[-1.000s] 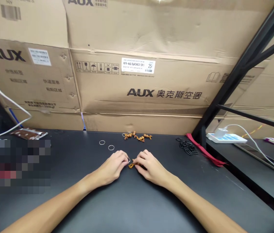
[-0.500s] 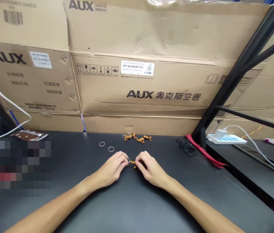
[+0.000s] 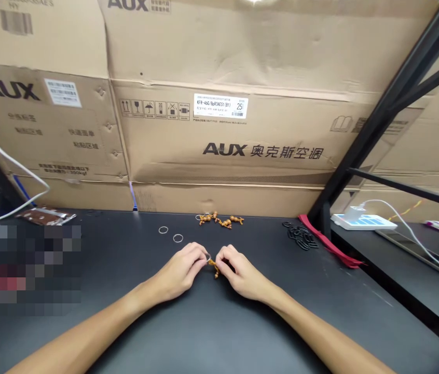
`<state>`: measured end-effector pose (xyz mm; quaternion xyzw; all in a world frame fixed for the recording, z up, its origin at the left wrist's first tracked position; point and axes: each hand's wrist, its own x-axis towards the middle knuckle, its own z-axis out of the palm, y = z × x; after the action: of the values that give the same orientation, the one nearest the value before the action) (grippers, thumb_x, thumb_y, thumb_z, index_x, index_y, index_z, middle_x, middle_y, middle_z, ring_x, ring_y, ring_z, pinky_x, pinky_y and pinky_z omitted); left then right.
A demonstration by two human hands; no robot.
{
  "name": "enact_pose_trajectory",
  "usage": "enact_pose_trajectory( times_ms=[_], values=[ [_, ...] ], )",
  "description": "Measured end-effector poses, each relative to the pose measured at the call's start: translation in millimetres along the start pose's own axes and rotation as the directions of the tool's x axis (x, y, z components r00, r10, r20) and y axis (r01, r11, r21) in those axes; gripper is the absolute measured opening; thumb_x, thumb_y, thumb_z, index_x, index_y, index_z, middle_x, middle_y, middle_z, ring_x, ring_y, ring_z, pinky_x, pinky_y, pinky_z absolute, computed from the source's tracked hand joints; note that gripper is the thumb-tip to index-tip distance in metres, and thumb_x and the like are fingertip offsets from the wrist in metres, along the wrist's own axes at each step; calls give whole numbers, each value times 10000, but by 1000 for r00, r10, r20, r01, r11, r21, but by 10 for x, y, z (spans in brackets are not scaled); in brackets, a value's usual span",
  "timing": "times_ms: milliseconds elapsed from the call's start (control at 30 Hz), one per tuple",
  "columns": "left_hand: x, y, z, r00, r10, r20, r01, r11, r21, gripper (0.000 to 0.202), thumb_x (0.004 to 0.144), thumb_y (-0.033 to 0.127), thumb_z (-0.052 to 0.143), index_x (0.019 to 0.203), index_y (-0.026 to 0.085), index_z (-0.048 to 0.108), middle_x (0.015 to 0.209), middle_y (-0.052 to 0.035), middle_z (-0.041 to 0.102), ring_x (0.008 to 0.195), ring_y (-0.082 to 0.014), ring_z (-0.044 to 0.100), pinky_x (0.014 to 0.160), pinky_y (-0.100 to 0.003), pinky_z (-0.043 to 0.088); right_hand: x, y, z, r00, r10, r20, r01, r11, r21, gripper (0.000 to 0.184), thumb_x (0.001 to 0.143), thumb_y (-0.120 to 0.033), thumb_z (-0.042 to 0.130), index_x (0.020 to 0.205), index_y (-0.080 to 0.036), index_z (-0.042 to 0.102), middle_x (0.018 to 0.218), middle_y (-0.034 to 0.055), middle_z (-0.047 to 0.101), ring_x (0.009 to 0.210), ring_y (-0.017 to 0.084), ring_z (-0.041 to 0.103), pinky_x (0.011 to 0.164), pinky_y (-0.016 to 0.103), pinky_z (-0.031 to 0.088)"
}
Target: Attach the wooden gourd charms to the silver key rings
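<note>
My left hand [image 3: 184, 267] pinches a silver key ring [image 3: 209, 257] between thumb and fingers, a little above the black table. An orange-yellow cord charm [image 3: 215, 267] runs from the ring toward my right hand [image 3: 239, 271], with a small bead at its lower end. My right thumb and fingertips are closed on the charm; the exact grip is partly hidden by the fingers. Two loose key rings [image 3: 178, 238] lie beyond my left hand. Farther back, several gourd-bead charms [image 3: 227, 222] on orange cords lie in a small group, a ring among them.
Black clips or loops [image 3: 301, 237] are heaped at the right beside a red strap [image 3: 334, 246]. Cardboard boxes [image 3: 219, 197] wall off the back. A black metal frame [image 3: 375, 124] slants at the right, near a white power strip [image 3: 363, 222]. A brown packet [image 3: 48, 215] lies far left.
The beaded end of the charm now hangs lower and shows more clearly between my hands. Both hands have stayed nearly in place, and the view has shifted slightly.
</note>
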<state>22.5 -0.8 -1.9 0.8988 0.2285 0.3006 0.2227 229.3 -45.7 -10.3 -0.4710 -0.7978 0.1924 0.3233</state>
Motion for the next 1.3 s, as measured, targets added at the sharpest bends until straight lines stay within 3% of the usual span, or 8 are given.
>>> enact_pose_trajectory(
  times_ms=[467, 633, 800, 1067, 1300],
  values=[
    [-3, 2, -8, 1000, 1, 19, -1, 1000, 4, 205, 969, 214, 367, 865, 192, 542, 981, -43, 591, 900, -158, 555, 851, -284, 451, 39, -21, -19, 992, 123, -9, -122, 989, 80, 284, 968, -332, 373, 729, -211, 467, 752, 4, 537, 780, 166, 491, 738, 303, 415],
    [0, 7, -25, 994, 23, 106, -26, 999, 29, 228, 976, 218, 359, 886, 196, 567, 1027, -49, 589, 959, -167, 537, 897, -295, 437, 40, 88, 30, 995, 37, -97, -47, 993, -110, 240, 953, -246, 391, 731, -208, 472, 763, 29, 545, 782, 184, 474, 731, 322, 415],
    [-14, 1, -44, 985, 14, 170, -28, 997, 79, 236, 972, 242, 384, 910, 211, 610, 1096, -50, 567, 1029, -177, 525, 934, -310, 428, 32, 133, 40, 994, -3, -113, -23, 973, -229, 196, 937, -199, 402, 758, -204, 482, 799, 47, 547, 779, 195, 457, 716, 337, 416],
    [-39, 8, -25, 996, -56, 64, 44, 984, 170, 156, 848, 344, 607, 792, 198, 597, 1110, -52, 565, 1008, -202, 549, 909, -350, 450, 17, 88, 30, 993, -86, -86, 69, 981, -182, 175, 937, -182, 408, 780, -205, 482, 813, 41, 539, 781, 186, 453, 729, 339, 417],
    [-46, -18, -2, 998, -33, 51, 22, 981, 191, 103, 866, 287, 579, 818, 198, 595, 1117, -62, 557, 1000, -203, 551, 902, -354, 457, 7, -1, 1, 994, -84, -70, 79, 994, -73, 184, 941, -208, 418, 766, -211, 478, 787, 26, 543, 787, 179, 466, 721, 321, 421]
  ],
)
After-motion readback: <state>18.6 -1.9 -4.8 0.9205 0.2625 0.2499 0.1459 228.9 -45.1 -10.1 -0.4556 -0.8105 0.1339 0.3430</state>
